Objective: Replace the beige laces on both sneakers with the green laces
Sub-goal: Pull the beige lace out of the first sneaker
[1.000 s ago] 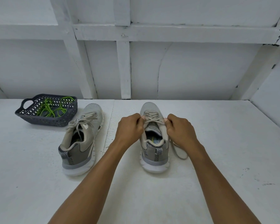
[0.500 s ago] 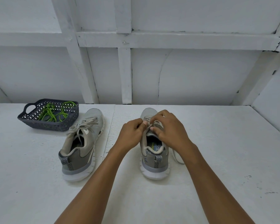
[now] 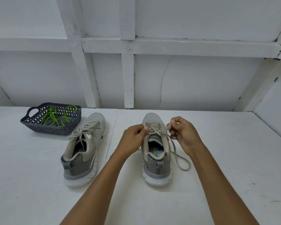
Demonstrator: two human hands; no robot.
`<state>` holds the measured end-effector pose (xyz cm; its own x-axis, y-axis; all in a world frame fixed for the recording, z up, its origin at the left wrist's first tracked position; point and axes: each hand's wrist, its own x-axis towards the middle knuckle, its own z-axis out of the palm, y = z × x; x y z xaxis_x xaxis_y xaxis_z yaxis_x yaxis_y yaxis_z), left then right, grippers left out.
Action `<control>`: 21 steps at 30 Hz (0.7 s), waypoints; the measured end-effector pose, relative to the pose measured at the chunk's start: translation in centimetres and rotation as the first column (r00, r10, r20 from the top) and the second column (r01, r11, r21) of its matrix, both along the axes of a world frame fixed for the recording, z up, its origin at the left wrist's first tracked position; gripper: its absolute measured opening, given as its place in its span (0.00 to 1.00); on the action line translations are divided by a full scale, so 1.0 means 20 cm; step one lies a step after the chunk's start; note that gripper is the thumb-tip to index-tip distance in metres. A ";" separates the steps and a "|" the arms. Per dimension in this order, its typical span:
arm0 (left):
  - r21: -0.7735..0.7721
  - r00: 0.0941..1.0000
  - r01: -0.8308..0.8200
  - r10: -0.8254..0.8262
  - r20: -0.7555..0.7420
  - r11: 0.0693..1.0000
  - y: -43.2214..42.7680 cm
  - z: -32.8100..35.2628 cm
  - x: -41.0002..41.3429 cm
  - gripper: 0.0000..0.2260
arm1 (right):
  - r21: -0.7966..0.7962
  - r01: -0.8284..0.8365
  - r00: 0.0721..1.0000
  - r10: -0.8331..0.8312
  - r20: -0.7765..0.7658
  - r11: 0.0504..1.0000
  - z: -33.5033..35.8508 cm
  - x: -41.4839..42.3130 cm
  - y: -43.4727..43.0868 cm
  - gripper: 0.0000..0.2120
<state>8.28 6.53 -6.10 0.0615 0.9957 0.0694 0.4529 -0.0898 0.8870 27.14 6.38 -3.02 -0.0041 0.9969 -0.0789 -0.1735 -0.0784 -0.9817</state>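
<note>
the right hand [image 3: 184,134] pinches a beige lace [image 3: 159,131] between thumb and forefinger, the strand running taut across the tongue of a grey sneaker [image 3: 156,170] to the left hand [image 3: 133,138], which pinches it at the eyelets. the rest of the lace trails in a loose loop on the white table [image 3: 225,151] beside the sneaker. a second sneaker [image 3: 81,161], laced in beige, stands to the left, just beside a dark basket [image 3: 52,129] holding the green laces [image 3: 53,118].

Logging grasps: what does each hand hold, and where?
Both pinch the beige lace of the right sneaker: left hand by the left eyelets, right hand on a strand drawn out to the right.
</note>
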 end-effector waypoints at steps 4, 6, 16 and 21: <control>-0.003 1.000 0.002 -0.002 0.017 1.000 0.00 0.00 0.01 0.18 | 0.054 -0.073 0.915 0.045 0.402 0.996 -0.02 -0.01 -0.02 0.07; -0.002 1.000 0.000 0.000 0.028 1.000 0.00 0.00 0.00 0.18 | 0.081 -0.172 0.820 0.097 0.565 0.982 -0.01 -0.01 -0.03 0.01; -0.003 0.998 0.007 -0.007 0.057 1.000 0.00 -0.02 -0.02 0.17 | 0.225 -0.100 0.885 -0.017 0.465 0.969 0.00 -0.09 -0.04 0.09; -0.009 0.998 0.003 -0.003 0.056 1.000 0.00 -0.03 -0.03 0.18 | 0.110 -0.003 0.999 0.007 -0.035 0.994 0.03 -0.05 -0.02 0.11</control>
<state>7.78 6.47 -6.62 0.0610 0.9961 0.0643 0.4024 -0.0835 0.9116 26.11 6.02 -2.44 -0.0103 0.9995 0.0311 -0.2076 0.0283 -0.9778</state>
